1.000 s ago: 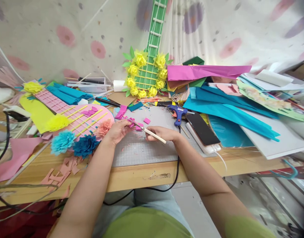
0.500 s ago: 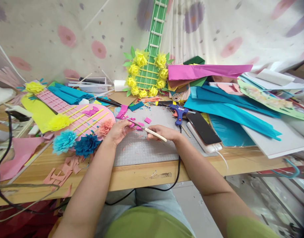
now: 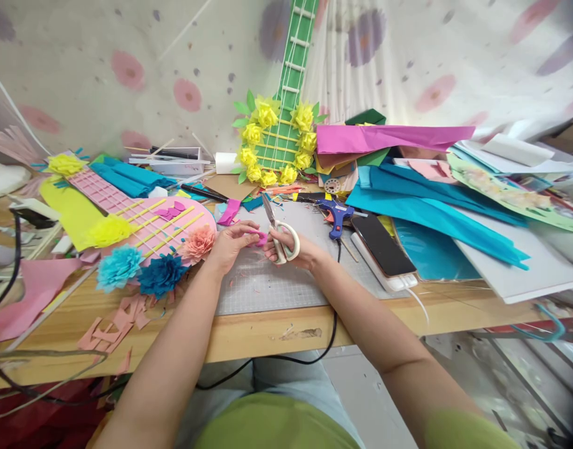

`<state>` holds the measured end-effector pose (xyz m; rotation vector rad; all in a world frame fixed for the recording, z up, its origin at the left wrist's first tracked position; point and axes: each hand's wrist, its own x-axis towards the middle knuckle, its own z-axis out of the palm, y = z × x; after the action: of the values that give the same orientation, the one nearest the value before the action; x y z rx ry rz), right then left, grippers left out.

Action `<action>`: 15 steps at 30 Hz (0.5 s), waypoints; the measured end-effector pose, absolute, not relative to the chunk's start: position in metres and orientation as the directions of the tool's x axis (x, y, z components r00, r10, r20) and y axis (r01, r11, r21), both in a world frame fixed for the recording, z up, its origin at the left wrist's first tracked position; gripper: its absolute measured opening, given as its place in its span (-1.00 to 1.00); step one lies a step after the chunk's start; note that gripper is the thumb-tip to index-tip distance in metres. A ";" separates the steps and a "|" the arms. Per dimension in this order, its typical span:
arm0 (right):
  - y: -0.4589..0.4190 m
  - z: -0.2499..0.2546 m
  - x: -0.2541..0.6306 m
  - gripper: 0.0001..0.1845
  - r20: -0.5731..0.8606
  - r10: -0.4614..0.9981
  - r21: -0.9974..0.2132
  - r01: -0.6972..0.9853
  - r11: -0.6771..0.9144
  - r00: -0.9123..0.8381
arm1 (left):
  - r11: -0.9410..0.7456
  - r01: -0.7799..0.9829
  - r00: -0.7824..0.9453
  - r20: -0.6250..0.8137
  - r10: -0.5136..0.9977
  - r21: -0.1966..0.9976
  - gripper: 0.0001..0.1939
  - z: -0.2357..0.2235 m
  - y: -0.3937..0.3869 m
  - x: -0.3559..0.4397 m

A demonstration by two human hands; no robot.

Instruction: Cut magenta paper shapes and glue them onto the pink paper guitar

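Observation:
Between thumb and fingers, my left hand [image 3: 232,244] pinches a small piece of magenta paper [image 3: 260,237] above the grey cutting mat [image 3: 272,292]. My right hand [image 3: 298,248] keeps hold of white-handled scissors [image 3: 286,242], their blades pointing up and away from me. Its fingertips reach close to the same magenta piece; whether they touch it I cannot tell. A larger magenta strip [image 3: 229,212] lies just beyond my left hand. Left of it is a pink paper guitar [image 3: 204,218] with magenta petal shapes [image 3: 170,211] on its body.
A blue glue gun [image 3: 335,215] and a black phone [image 3: 382,242] lie to the right, near stacked blue paper [image 3: 421,193]. A green paper guitar [image 3: 279,146] with yellow flowers stands at the back. Paper flowers [image 3: 162,274] and pink scraps [image 3: 113,327] are at left. A black cord [image 3: 295,360] hangs over the edge.
The scissors have swung from lying across toward the paper to pointing up in my right hand. My hands have come closer together around the magenta piece.

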<state>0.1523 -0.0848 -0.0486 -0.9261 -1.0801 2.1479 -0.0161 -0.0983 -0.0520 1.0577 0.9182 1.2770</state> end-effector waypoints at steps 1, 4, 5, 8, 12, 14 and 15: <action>-0.085 -0.049 0.151 -0.73 -0.349 0.702 -0.800 -0.193 -0.568 -0.620 | -0.042 -0.262 0.099 0.070 0.993 0.964 -0.88 -0.054 -0.097 -0.015; -0.084 -0.050 0.151 -0.84 -0.351 0.671 -0.726 -0.262 -0.636 -0.653 | -0.067 -0.212 0.142 0.099 0.985 0.975 -0.89 -0.058 -0.095 -0.015; -0.084 -0.050 0.152 -0.88 -0.344 0.670 -0.717 -0.276 -0.640 -0.658 | -0.062 -0.204 0.157 0.096 0.983 0.977 -0.89 -0.059 -0.095 -0.015; -0.084 -0.053 0.154 -0.92 -0.336 0.652 -0.700 -0.283 -0.656 -0.679 | -0.067 -0.194 0.200 0.106 0.974 0.979 -0.89 -0.060 -0.095 -0.015; -0.085 -0.054 0.153 -0.90 -0.336 0.597 -0.668 -0.262 -0.696 -0.729 | -0.058 -0.208 0.219 0.104 0.970 0.976 -0.89 -0.056 -0.096 -0.013; -0.086 -0.054 0.152 -0.90 -0.326 0.592 -0.661 -0.270 -0.700 -0.737 | -0.034 -0.221 0.218 0.083 0.972 0.975 -0.88 -0.055 -0.097 -0.012; -0.087 -0.053 0.152 -0.91 -0.323 0.590 -0.659 -0.271 -0.701 -0.740 | -0.026 -0.224 0.220 0.077 0.973 0.974 -0.88 -0.054 -0.097 -0.012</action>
<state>0.1521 -0.0868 -0.0534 -0.7253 -0.8194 2.4127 -0.0118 -0.0973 -0.0543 1.1821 0.8555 1.1736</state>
